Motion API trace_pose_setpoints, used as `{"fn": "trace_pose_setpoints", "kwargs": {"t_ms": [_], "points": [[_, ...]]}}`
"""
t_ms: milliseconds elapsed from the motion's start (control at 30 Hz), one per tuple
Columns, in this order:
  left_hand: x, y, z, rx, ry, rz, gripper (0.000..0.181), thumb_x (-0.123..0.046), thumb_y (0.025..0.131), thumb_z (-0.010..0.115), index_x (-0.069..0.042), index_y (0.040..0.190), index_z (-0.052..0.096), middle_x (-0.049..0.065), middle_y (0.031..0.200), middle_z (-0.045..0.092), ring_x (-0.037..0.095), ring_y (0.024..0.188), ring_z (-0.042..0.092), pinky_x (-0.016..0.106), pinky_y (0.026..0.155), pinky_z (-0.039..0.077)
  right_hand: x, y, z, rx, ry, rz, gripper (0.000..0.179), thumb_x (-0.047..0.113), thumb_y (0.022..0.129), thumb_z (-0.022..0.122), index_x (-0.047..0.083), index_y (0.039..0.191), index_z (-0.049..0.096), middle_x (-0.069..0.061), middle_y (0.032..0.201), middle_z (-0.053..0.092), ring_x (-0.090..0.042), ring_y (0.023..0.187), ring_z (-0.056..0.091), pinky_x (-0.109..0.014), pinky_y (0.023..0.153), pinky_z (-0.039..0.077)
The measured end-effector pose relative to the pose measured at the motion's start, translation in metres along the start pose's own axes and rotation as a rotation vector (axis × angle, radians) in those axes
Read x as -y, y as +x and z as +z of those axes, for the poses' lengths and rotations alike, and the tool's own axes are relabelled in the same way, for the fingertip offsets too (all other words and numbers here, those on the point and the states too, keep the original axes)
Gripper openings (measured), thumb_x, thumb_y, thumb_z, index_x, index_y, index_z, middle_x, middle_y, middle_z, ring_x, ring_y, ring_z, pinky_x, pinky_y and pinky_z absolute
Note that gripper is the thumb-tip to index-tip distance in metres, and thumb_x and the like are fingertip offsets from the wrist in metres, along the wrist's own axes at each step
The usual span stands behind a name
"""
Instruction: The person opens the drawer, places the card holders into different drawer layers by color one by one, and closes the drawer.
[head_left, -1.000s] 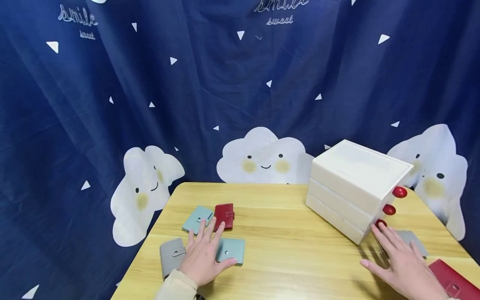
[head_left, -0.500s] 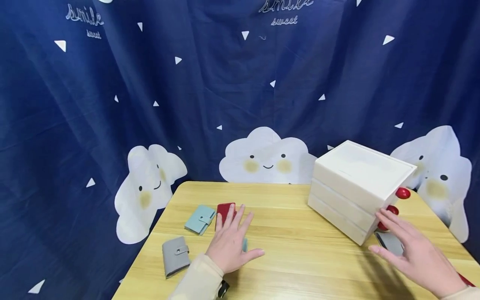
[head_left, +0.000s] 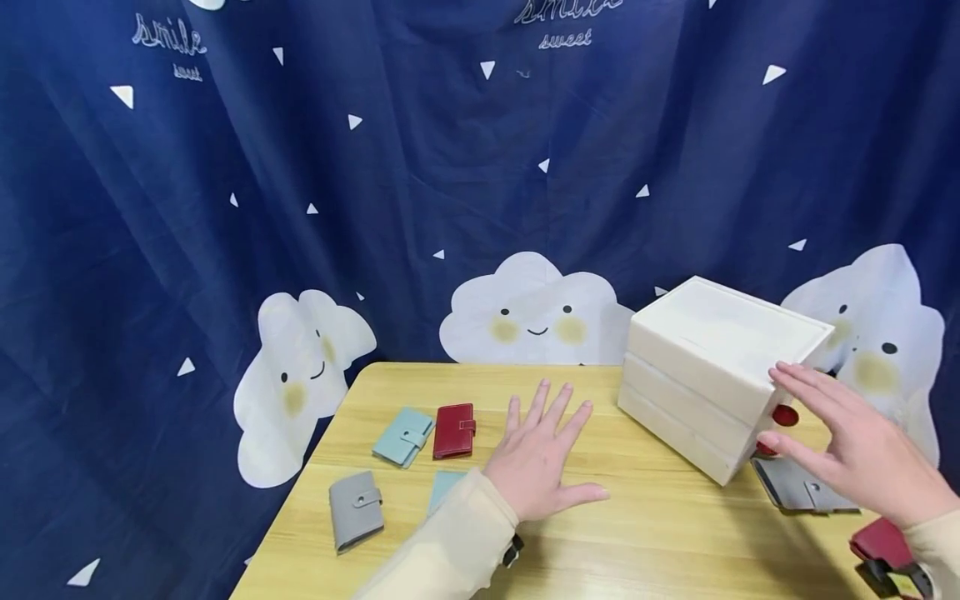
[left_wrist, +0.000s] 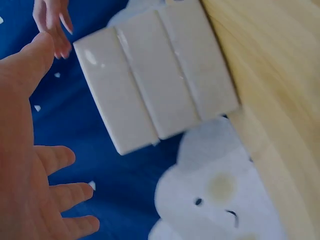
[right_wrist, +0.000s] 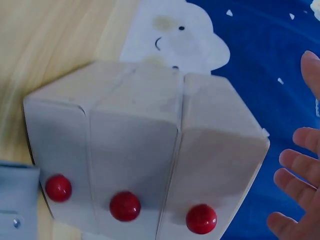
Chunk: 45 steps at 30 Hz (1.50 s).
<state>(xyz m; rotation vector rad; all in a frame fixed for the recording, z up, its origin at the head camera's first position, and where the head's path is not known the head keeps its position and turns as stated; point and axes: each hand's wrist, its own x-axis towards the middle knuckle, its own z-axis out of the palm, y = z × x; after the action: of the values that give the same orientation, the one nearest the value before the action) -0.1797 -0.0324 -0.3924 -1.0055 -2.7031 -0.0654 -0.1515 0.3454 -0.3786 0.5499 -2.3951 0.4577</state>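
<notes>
A white three-drawer box [head_left: 712, 367] with red round knobs [right_wrist: 125, 206] stands at the back right of the table. My right hand [head_left: 862, 442] is beside its knob side, fingers straight and thumb apart, holding nothing. In the right wrist view those fingers [right_wrist: 295, 175] appear apart from the box. My left hand [head_left: 536, 462] hovers over the middle of the table, fingers spread, with nothing in it. To its left lie a red card holder [head_left: 453, 431], a light blue one [head_left: 403, 437] and a grey one [head_left: 356, 510]. A second light blue card holder [head_left: 444, 486] is partly hidden by the left sleeve.
Under the right hand, a grey card holder [head_left: 802, 487] lies near the box, and a red one [head_left: 883, 542] is partly covered by the right wrist. The wooden table [head_left: 637, 533] ends at a dark blue curtain [head_left: 420, 167] with clouds.
My left hand has moved right, away from the card holders, uncovering the red one. My right hand has risen toward the box's upper edge. The box and card holders appear unmoved.
</notes>
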Motion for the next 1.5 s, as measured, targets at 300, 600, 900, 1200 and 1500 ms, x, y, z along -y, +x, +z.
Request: {"fn": "trace_pose_setpoints", "kwargs": {"t_ms": [300, 600, 900, 1200, 1500], "points": [[-0.023, 0.044, -0.015, -0.029, 0.101, 0.07, 0.099, -0.085, 0.078, 0.034, -0.027, 0.155, 0.013, 0.005, 0.161, 0.009, 0.033, 0.146, 0.007, 0.062, 0.109, 0.02, -0.044, 0.031, -0.003, 0.133, 0.011, 0.053, 0.067, 0.024, 0.082, 0.076, 0.003, 0.14, 0.048, -0.024, 0.143, 0.042, -0.042, 0.136, 0.031, -0.034, 0.117, 0.008], [-0.046, 0.085, -0.016, 0.018, 0.126, 0.056, 0.097, -0.087, 0.077, 0.033, -0.033, 0.155, 0.013, 0.001, 0.161, 0.009, 0.027, 0.146, 0.009, 0.057, 0.111, 0.022, -0.078, 0.056, 0.005, 0.251, 0.027, 0.167, 0.066, 0.032, 0.093, 0.063, 0.0, 0.145, 0.038, -0.03, 0.15, 0.027, -0.048, 0.14, 0.014, -0.058, 0.114, 0.0], [-0.066, 0.126, -0.006, 0.096, 0.108, 0.008, 0.096, -0.087, 0.076, 0.035, -0.04, 0.153, 0.004, -0.006, 0.161, 0.0, 0.023, 0.147, 0.003, 0.052, 0.113, 0.019, -0.099, 0.077, 0.012, 0.342, 0.024, 0.251, 0.074, 0.042, 0.096, 0.055, -0.001, 0.15, 0.026, -0.034, 0.15, 0.021, -0.05, 0.14, 0.009, -0.064, 0.11, -0.002], [-0.083, 0.154, -0.002, 0.163, 0.136, 0.018, 0.097, -0.09, 0.073, 0.033, -0.045, 0.151, -0.003, -0.011, 0.16, -0.007, 0.016, 0.146, -0.006, 0.049, 0.113, 0.021, -0.112, 0.086, 0.018, 0.417, 0.037, 0.296, 0.074, 0.043, 0.098, 0.049, -0.002, 0.15, 0.021, -0.036, 0.151, 0.012, -0.056, 0.137, 0.007, -0.072, 0.104, 0.002], [-0.092, 0.172, 0.013, 0.192, 0.166, 0.004, 0.098, -0.091, 0.072, 0.031, -0.046, 0.148, -0.012, -0.014, 0.158, -0.015, 0.011, 0.144, -0.016, 0.05, 0.115, 0.011, -0.118, 0.082, 0.024, 0.441, 0.069, 0.269, 0.064, 0.037, 0.101, 0.042, -0.002, 0.149, 0.026, -0.033, 0.153, 0.008, -0.049, 0.141, -0.006, -0.065, 0.107, -0.011]]}}
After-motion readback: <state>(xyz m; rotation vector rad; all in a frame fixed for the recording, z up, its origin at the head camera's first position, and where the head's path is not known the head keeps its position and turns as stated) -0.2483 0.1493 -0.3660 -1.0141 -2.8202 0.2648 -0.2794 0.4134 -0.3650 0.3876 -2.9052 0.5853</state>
